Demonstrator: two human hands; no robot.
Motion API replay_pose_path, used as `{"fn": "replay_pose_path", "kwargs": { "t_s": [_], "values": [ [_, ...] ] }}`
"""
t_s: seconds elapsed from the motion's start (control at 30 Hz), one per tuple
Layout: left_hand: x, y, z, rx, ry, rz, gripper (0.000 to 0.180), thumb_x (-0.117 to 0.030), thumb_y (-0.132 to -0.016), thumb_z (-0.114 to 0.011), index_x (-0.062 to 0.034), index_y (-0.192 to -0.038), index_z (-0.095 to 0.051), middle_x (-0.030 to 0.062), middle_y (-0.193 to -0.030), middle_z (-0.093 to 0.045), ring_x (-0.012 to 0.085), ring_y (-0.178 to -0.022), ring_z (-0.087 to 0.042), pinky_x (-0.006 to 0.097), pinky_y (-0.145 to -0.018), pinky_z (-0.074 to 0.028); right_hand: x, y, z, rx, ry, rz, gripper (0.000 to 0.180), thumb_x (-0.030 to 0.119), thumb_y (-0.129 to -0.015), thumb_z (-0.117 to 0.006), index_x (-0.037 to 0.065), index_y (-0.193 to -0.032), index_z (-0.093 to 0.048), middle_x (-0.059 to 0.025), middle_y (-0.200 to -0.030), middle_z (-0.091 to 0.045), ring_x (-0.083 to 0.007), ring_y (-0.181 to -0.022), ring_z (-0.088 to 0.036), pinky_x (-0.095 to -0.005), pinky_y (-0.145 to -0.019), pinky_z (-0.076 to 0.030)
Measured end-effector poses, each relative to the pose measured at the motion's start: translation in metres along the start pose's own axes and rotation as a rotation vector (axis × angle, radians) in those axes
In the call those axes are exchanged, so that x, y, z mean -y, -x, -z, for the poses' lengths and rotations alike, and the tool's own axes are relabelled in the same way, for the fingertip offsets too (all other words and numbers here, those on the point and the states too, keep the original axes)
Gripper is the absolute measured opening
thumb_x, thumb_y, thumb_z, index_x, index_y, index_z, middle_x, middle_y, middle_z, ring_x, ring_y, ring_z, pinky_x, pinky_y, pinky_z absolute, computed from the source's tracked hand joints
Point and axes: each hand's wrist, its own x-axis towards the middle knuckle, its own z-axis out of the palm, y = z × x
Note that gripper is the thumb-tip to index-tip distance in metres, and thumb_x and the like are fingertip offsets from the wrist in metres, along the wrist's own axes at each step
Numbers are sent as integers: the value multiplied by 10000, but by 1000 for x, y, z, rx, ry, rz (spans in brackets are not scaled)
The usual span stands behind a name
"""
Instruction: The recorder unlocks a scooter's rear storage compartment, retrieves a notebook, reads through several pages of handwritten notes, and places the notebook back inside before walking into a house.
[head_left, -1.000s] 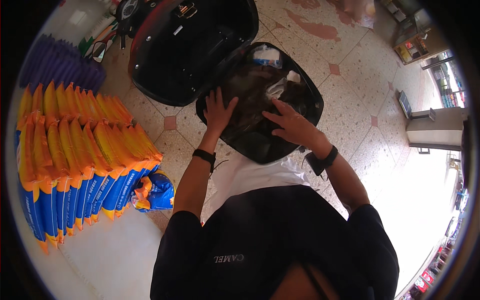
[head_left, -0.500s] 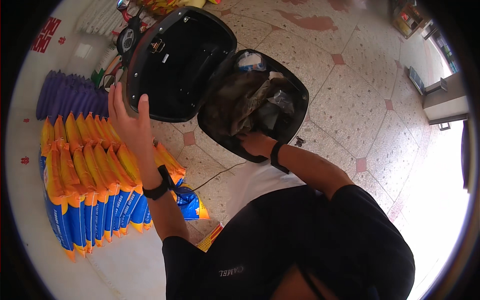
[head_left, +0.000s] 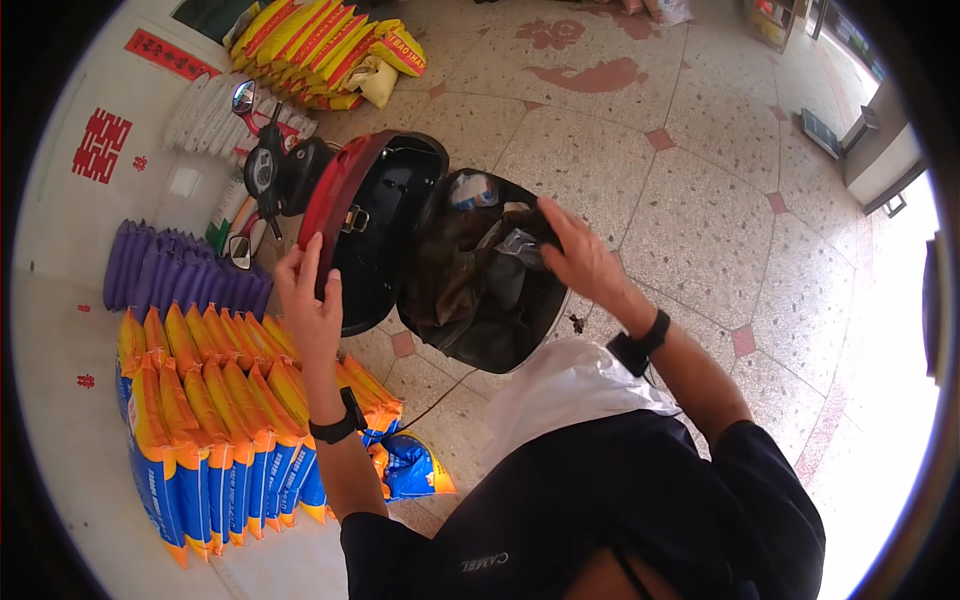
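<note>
Left hand (head_left: 312, 305) fingers curled on edge of raised scooter seat (head_left: 370, 225), holding it up. Right hand (head_left: 578, 262) inside open under-seat compartment (head_left: 480, 290), fingers pinching small clear plastic packet (head_left: 520, 243) (contents unclear). Compartment crammed with dark cloth and bags. Scooter handlebar and mirrors (head_left: 245, 100) beyond seat. Stacked yellow-blue sacks (head_left: 210, 420) on floor at left; purple sacks (head_left: 180, 275) behind.

Stacked orange-blue sacks (head_left: 215, 420), perhaps purple sacks (head_left: 185, 280).
</note>
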Motion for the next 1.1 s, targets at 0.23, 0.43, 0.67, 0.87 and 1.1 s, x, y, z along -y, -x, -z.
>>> {"fn": "replay_pose_path", "kwargs": {
  "t_s": [0.23,0.43,0.67,0.87,1.1],
  "values": [
    [-6,-2,-12,157,97,-103,622,-74,-742,-691,-127,-1353,-590,166,-1458,-458,391,-1328,-449,443,-1080,-391,-49,-61,-50,500,512,53,619,237,-868,-671,-37,-1376,-448,-248,-1363,-531,-396,-1298,-483,-431,-1098,-387],
    [-58,30,-31,279,1,-230,709,-206,-639,-780,-219,-1327,-609,132,-1476,-441,399,-1367,-398,588,-1095,-334,-35,-1,-37,317,357,184,383,219,-886,-654,-4,-1195,-612,-173,-1228,-640,-350,-1216,-563,-413,-1044,-443],
    [-135,86,-105,385,-68,-375,709,-290,-664,-813,-221,-1334,-592,110,-1502,-418,366,-1417,-326,607,-1126,-275,-65,100,53,115,108,-320,201,181,-906,-617,55,-1023,-720,-178,-974,-706,-361,-899,-676,-446,-802,-525],
    [-147,83,-138,457,17,-431,547,-343,-888,-657,-182,-1399,-548,119,-1538,-390,347,-1454,-280,576,-1152,-222,-59,143,28,240,-184,-420,305,238,-901,-633,47,-1137,-668,-204,-977,-685,-375,-939,-653,-457,-858,-510],
    [-166,61,-195,412,-174,-184,552,-314,-1001,-462,-129,-1513,-371,125,-1593,-293,365,-1463,-260,565,-1165,-198,-54,150,-7,356,-204,-232,294,243,-889,-639,18,-1077,-628,-187,-998,-664,-386,-946,-639,-464,-856,-503]
  ]
}}
